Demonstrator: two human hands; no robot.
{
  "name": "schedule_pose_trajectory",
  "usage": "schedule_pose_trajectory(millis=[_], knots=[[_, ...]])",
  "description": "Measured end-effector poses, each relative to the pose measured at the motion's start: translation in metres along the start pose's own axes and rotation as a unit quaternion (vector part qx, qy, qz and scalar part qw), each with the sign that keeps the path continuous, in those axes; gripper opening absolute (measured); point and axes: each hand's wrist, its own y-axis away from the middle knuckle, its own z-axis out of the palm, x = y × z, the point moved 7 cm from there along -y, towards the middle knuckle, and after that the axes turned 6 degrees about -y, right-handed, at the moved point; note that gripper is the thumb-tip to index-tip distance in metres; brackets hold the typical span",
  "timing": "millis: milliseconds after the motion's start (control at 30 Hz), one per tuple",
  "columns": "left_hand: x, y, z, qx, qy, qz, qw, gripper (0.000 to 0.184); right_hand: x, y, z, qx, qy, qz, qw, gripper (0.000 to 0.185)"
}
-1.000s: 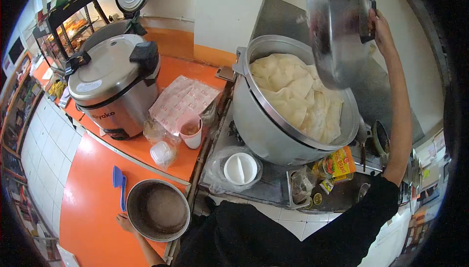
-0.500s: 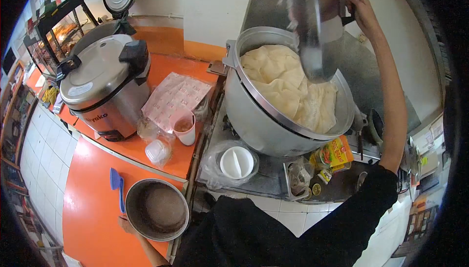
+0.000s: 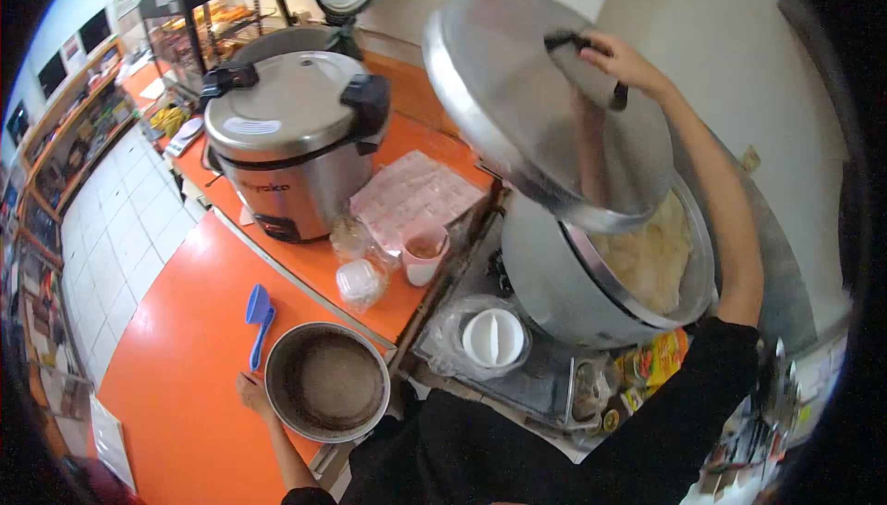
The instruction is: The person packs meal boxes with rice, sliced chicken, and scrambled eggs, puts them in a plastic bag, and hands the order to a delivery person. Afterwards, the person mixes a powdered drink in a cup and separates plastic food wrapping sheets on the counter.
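My right hand (image 3: 617, 60) is closed on the black handle of a large metal lid (image 3: 527, 108), which hangs tilted over the left part of a big grey pot (image 3: 564, 269). Pale cloth (image 3: 651, 260) fills the pot and shows past the lid's lower edge. At the lower left, my left hand (image 3: 253, 394) is closed at the left side of a round metal pot (image 3: 328, 382) on the orange table (image 3: 176, 366); the part it grips is too small to make out. A blue scoop (image 3: 260, 325) lies just above that hand.
A rice cooker (image 3: 296, 135) stands at the upper left. Near it are patterned paper (image 3: 416, 193), a pink cup (image 3: 424, 254) and a clear plastic container (image 3: 360, 281). A white lidded container (image 3: 492, 339) and a yellow packet (image 3: 658, 357) lie before the big pot.
The lid has swung from nearly upright to a flatter tilt and now hides more of the cloth. My view has turned left. My left hand stays beside the metal pot.
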Motion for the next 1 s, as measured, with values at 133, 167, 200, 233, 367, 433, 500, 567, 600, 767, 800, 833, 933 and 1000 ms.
schedule_pose_trajectory(millis=[133,167,200,233,367,433,500,567,600,767,800,833,933,1000], knots=[[0.000,0.000,-0.001,0.043,-0.014,0.005,0.999,0.026,-0.004,-0.040,0.056,-0.094,0.017,-0.040,0.995,0.037],[-0.001,-0.002,0.000,0.010,-0.018,-0.008,1.000,0.025,-0.010,-0.046,0.069,-0.118,0.014,-0.060,0.991,0.033],[0.000,-0.003,0.001,-0.022,-0.021,-0.021,0.999,0.024,-0.017,-0.052,0.079,-0.135,0.003,-0.066,0.989,0.033],[0.002,-0.004,-0.001,-0.025,-0.021,-0.025,0.999,0.024,-0.024,-0.057,0.090,-0.153,-0.009,-0.072,0.986,0.032],[0.003,-0.003,-0.001,-0.034,-0.028,-0.033,0.998,0.022,-0.027,-0.081,0.127,-0.207,-0.030,-0.057,0.976,0.031],[0.003,-0.004,-0.002,-0.034,-0.027,-0.031,0.999,0.022,-0.037,-0.086,0.138,-0.231,-0.054,-0.064,0.969,0.030],[0.004,-0.004,-0.002,-0.036,-0.020,-0.022,0.999,0.022,-0.040,-0.093,0.148,-0.245,-0.056,-0.046,0.967,0.028],[0.004,-0.004,-0.002,-0.026,-0.021,-0.022,0.999,0.021,-0.045,-0.096,0.152,-0.244,-0.051,-0.050,0.967,0.024],[0.006,-0.005,-0.005,-0.023,-0.022,-0.021,0.999,0.020,-0.046,-0.096,0.153,-0.244,-0.048,-0.050,0.967,0.022],[-0.006,-0.005,-0.006,-0.021,0.100,-0.079,0.992,0.030,-0.028,-0.103,0.160,-0.211,-0.040,-0.053,0.975,0.019],[-0.018,-0.003,0.000,-0.025,0.143,-0.104,0.984,0.032,-0.019,-0.105,0.160,-0.197,-0.033,-0.048,0.979,0.020],[-0.032,0.001,0.010,-0.037,0.214,-0.133,0.967,0.034,-0.010,-0.105,0.163,-0.188,-0.028,-0.041,0.981,0.021],[-0.070,0.011,0.018,-0.096,0.392,-0.249,0.880,0.036,-0.018,-0.099,0.164,-0.221,-0.079,-0.015,0.972,0.027],[-0.053,0.030,-0.001,-0.175,0.479,-0.357,0.783,0.034,-0.007,-0.104,0.160,-0.188,-0.062,-0.030,0.980,0.032]])
